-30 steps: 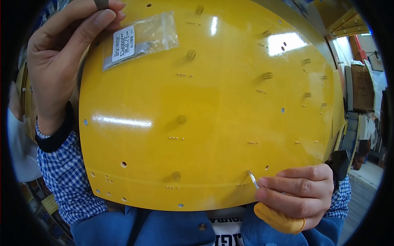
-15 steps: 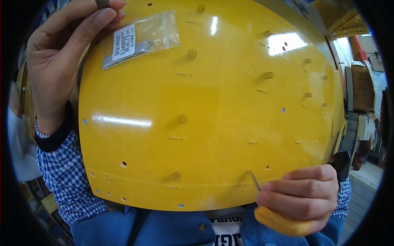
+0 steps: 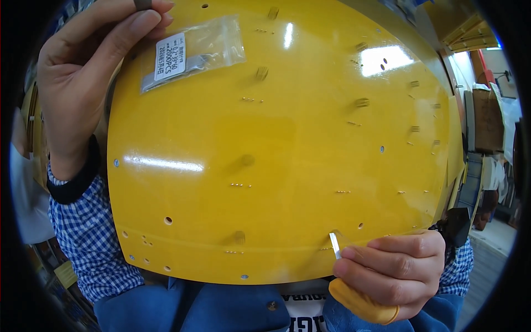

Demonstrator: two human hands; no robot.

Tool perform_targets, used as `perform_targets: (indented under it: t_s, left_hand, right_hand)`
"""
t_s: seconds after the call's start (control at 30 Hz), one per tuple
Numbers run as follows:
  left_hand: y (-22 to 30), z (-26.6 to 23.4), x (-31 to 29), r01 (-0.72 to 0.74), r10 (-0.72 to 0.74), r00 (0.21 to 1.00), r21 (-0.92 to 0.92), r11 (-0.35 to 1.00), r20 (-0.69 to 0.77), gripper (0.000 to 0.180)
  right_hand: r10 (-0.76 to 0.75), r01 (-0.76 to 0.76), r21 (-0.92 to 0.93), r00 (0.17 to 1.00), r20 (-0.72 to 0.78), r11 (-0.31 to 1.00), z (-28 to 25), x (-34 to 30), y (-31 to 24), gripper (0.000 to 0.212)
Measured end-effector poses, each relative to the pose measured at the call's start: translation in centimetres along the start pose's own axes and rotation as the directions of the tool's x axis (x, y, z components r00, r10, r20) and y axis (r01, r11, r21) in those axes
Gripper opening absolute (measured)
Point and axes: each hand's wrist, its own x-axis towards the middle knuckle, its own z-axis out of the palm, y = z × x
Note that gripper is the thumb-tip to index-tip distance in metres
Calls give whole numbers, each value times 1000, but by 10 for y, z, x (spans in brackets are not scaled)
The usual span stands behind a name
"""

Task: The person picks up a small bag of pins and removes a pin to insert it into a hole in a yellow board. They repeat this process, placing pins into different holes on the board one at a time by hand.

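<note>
A large glossy yellow board (image 3: 298,166) lies before me, with short rows of fine metal points and thin upright pins on it. My right hand (image 3: 395,274), a yellow cover on one of its fingers, pinches a slim shiny metal strip (image 3: 335,245). The strip's far end is over the board's near right part, beside a short row of points (image 3: 327,249). Whether it touches the board I cannot tell. At the upper left, my left hand (image 3: 91,72) pinches a small dark grey flat piece (image 3: 142,4), partly cut off by the picture's top edge.
A clear zip bag (image 3: 215,41) with a white label and grey contents lies on the board, beside my left hand. Several holes (image 3: 168,221) and screw heads (image 3: 244,276) dot the board. Boxes (image 3: 488,119) and shelving stand off to the right.
My right hand has shifted slightly left, and the metal strip has turned its bright flat face into view. My left hand has hardly moved.
</note>
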Motion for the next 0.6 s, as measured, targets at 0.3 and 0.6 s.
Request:
perform_targets:
  t_s: [0.3, 0.6]
  left_hand:
    - [-7, -13, -4, 49, -50, 998, 26, 998, 39, 21]
    - [-9, -17, -13, 128, -129, 992, 98, 987, 5, 21]
  right_hand:
    - [34, -30, -84, 998, 53, 996, -4, 3, -6, 10]
    - [125, -132, 247, 991, 42, 960, -3, 2, 4, 10]
